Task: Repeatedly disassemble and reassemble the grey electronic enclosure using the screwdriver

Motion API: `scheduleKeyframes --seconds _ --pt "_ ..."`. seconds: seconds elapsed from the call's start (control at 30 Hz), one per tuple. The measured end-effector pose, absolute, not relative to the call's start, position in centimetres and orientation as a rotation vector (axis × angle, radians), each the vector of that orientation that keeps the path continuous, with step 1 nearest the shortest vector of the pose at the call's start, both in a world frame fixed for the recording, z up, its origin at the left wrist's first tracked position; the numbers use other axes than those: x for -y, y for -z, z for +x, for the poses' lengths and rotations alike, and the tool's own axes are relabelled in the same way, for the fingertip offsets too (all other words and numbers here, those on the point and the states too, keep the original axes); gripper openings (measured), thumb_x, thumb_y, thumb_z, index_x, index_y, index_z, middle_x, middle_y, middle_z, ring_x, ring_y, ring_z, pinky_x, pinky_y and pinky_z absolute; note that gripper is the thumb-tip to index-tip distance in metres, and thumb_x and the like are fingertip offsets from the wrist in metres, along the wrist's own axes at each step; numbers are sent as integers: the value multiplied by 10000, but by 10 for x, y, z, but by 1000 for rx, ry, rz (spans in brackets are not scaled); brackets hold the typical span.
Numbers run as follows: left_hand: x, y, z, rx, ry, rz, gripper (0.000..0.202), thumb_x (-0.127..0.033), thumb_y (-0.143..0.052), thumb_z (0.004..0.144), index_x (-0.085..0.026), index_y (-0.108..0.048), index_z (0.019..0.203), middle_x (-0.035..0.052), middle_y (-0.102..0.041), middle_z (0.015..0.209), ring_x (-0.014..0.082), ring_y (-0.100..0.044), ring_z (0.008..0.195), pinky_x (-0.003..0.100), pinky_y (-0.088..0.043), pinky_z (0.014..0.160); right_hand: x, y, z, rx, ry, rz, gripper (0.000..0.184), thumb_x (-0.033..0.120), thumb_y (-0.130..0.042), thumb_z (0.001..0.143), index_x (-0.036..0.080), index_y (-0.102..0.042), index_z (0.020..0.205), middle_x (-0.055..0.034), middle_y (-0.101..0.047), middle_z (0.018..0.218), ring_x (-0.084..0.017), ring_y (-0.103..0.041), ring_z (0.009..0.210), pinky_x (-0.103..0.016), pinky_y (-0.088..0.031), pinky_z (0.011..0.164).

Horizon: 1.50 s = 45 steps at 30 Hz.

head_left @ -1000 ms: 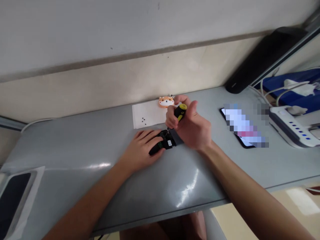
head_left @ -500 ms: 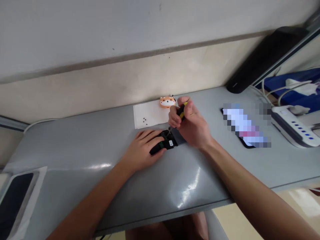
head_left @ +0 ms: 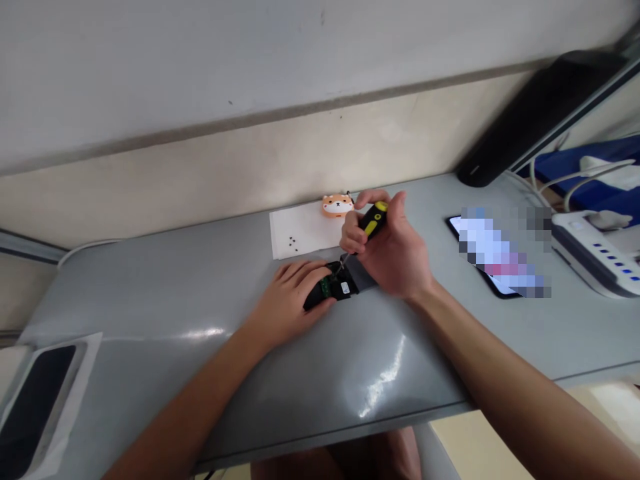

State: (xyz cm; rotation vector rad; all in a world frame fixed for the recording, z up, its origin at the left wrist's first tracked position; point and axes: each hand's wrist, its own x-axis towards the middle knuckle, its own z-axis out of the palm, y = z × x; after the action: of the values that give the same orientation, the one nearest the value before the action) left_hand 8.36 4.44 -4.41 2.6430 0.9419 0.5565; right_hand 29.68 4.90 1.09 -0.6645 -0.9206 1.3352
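My left hand [head_left: 290,300] is closed over the left end of an opened black electronic device [head_left: 339,293], holding it against the desk. A strip of green circuit board and a small white label show on the device; its left part is hidden under my fingers. Above it, my right hand [head_left: 393,250] grips a screwdriver [head_left: 374,220] with a black and yellow handle, the thumb raised off the handle. The slanted shaft reaches down into the device near my left fingertips. Just behind lies white paper [head_left: 310,230] with several tiny dark screws [head_left: 293,243] on it.
An orange dog-faced case [head_left: 337,205] sits at the paper's back edge. To the right are a lit phone [head_left: 493,257] and a white power strip [head_left: 595,257]. A black cylinder [head_left: 530,127] leans at the back right; a dark-screened device [head_left: 37,407] lies at the left.
My right thumb has lifted away from the screwdriver, baring more of its handle. My left hand stays on the device. The whole view has shifted slightly.
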Motion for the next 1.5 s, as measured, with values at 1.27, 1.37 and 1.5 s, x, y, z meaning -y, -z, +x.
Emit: scheduleKeyframes --seconds 1.27,1.37,1.5 --pt "-46 45 83 -963 -490 2607 487 -501 -631 1088 -259 -615 1510 88 -700 1507 308 -633 1385 488 -493 1199 -39 -9 290 1017 -1270 -678 520 787 -573 991 280 -596 876 28 -424 701 -154 -398 597 -317 -441 577" --pt "-45 44 82 -957 -483 2611 499 -512 -638 1083 -261 -616 1513 91 -685 1532 311 -622 1409 491 -488 1205 -38 -11 290 1019 -1262 -670 526 790 -583 983 277 -598 871 26 -429 709 -153 -404 596 -321 -454 579" --pt "-45 44 84 -992 -446 2597 471 -486 -645 1079 -267 -628 1496 82 -706 1503 306 -618 1412 494 -479 1213 -39 -11 290 1024 -1278 -670 544 805 -599 965 273 -586 852 31 -416 690 -150 -401 585 -313 -442 555"
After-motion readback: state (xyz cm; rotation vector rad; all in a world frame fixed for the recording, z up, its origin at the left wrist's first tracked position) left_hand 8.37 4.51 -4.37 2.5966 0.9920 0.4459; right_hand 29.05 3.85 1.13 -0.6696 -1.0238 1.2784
